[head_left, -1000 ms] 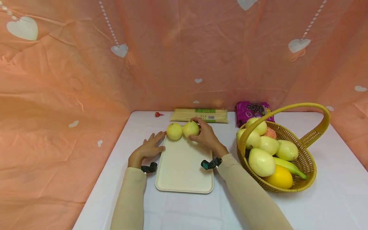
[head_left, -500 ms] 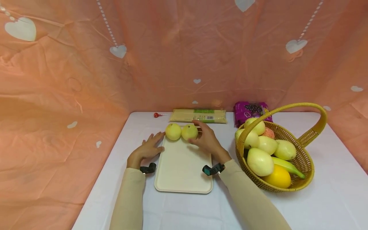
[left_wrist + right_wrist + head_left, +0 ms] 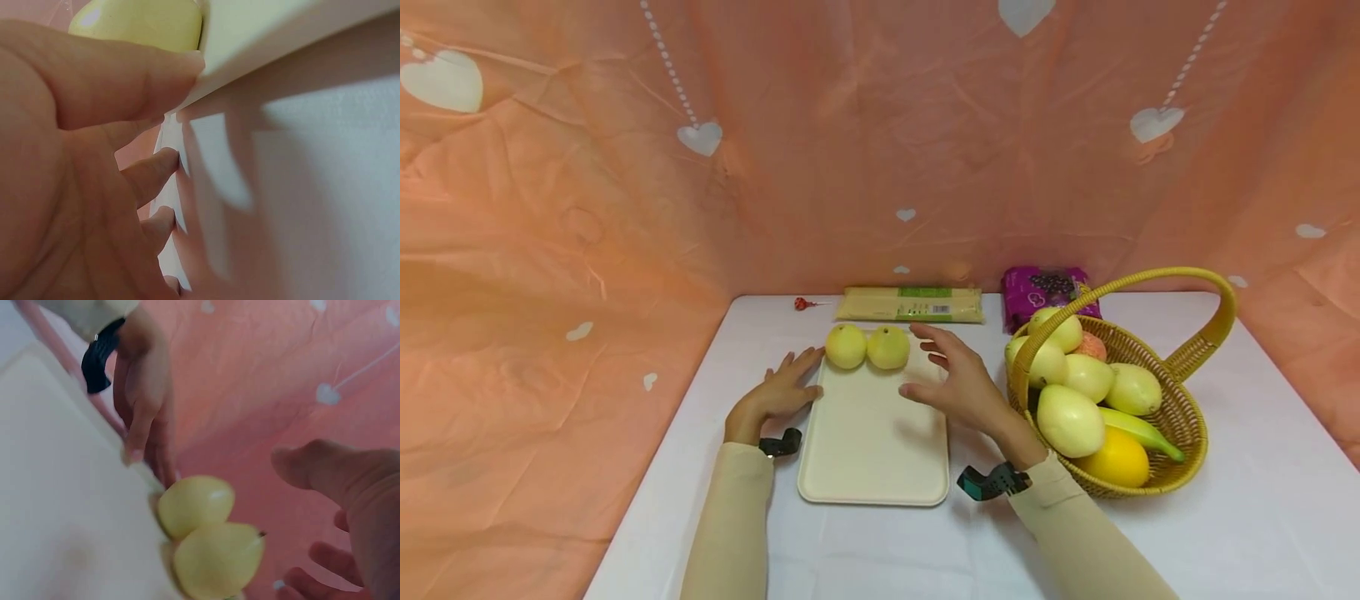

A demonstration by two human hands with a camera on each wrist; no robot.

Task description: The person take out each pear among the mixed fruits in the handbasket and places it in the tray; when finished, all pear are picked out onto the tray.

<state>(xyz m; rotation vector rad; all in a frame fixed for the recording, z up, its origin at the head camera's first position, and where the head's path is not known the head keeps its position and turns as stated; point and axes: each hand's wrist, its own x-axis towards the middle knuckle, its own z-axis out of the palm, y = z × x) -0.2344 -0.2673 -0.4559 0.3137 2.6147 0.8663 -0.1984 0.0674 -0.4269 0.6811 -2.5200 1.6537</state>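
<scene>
Two yellow fruits [image 3: 888, 347] were set at the far end of a cream tray [image 3: 872, 467], flanked closely leftward by the straight-fingered left hand [image 3: 777, 393], less closely rightward by the spread right hand [image 3: 964, 385]; nothing was gripped.

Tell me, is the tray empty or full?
Neither: two pale yellow-green fruits sit side by side at the far end of the tray, and its near part is bare.
</scene>
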